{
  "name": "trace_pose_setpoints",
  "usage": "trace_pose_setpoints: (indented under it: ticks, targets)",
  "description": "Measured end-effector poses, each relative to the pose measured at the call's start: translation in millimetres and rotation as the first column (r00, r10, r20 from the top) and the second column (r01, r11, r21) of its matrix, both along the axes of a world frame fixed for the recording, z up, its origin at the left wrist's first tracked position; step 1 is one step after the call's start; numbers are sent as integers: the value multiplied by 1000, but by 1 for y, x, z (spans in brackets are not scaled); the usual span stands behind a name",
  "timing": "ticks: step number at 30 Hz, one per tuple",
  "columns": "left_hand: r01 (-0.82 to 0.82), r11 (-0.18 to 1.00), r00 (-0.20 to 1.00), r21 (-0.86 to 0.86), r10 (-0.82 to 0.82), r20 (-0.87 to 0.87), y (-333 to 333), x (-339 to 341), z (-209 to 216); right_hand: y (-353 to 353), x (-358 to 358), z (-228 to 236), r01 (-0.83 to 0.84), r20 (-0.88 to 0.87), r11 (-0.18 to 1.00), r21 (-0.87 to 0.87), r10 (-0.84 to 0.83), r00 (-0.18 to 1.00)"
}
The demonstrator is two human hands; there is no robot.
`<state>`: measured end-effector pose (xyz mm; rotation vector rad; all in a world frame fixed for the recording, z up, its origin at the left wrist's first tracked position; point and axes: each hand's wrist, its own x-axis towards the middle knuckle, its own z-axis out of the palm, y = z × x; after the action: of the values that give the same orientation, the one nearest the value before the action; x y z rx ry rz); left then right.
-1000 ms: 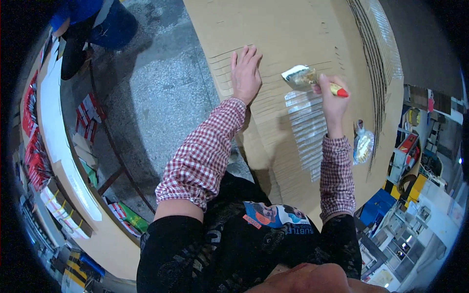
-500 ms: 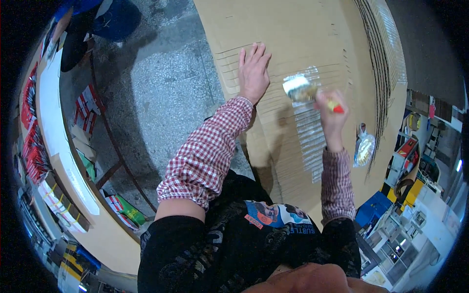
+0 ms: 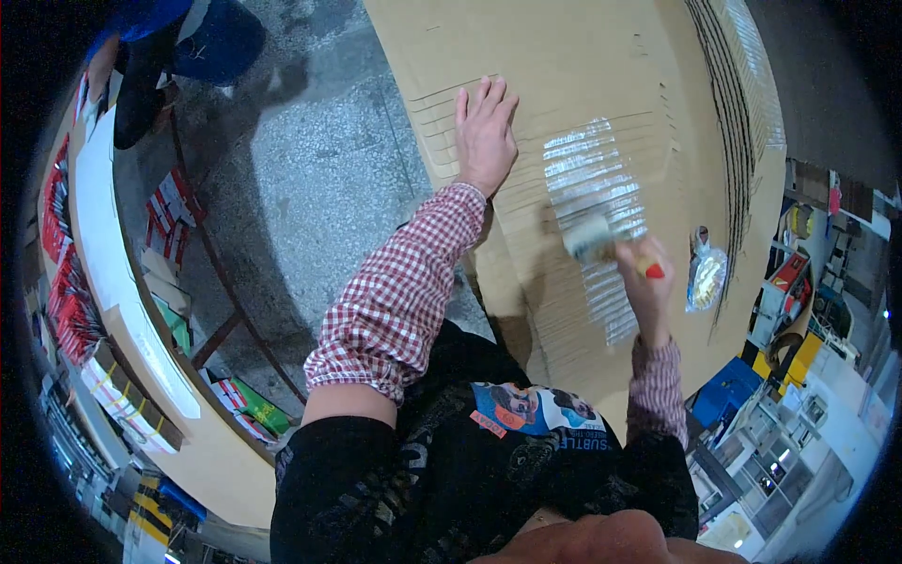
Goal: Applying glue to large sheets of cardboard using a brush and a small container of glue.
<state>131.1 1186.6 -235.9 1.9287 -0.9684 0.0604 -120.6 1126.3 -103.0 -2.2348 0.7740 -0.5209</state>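
My left hand [image 3: 487, 136] lies flat with its fingers stretched out, on brown cardboard sheets [image 3: 545, 66]. In my right hand [image 3: 646, 282] is the handle of a paintbrush [image 3: 589, 236], whose red end shows beside my fingers. The pale bristles rest against or just above a glossy, wet-looking band [image 3: 595, 174] that runs over the staggered edges of the sheets. Motion blurs the brush, so contact is hard to tell. Right of this hand sits a clear plastic-wrapped item [image 3: 705, 279] with something yellowish inside.
Dark stepped edges [image 3: 728, 122] line the cardboard's far right side. To the left, past the grey floor [image 3: 310, 188], stands a long curved-looking table [image 3: 160, 348] with red packets [image 3: 73, 301]. A person in blue [image 3: 141, 56] stands at upper left by a dark blue bucket [image 3: 221, 42].
My right hand has drawn the brush down toward me along the band, which now shows shiny where the brush was. My left hand stays in nearly the same place.
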Motion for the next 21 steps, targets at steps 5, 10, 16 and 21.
trace_pose_setpoints:
  ticks: [5, 10, 16, 21]
  targets:
    - [-15, 1000, 1000, 8, 15, 14, 4, 3, -4, 3, 48, 41, 161, -2, 980, 117, -162, 987]
    - [9, 1000, 1000, 19, -9, -30, 0, -2, -1, -21, 103, 7, 109, 187, 993, 37, -115, 976]
    - [-7, 1000, 1000, 15, 7, -9, 4, -1, -1, -19, 94, 18, 40, 69, 998, -50, -36, 997]
    - [2, 1000, 1000, 4, -2, -17, 1, -2, -5, -25, 119, -4, 91, 277, 994, 63, -105, 955]
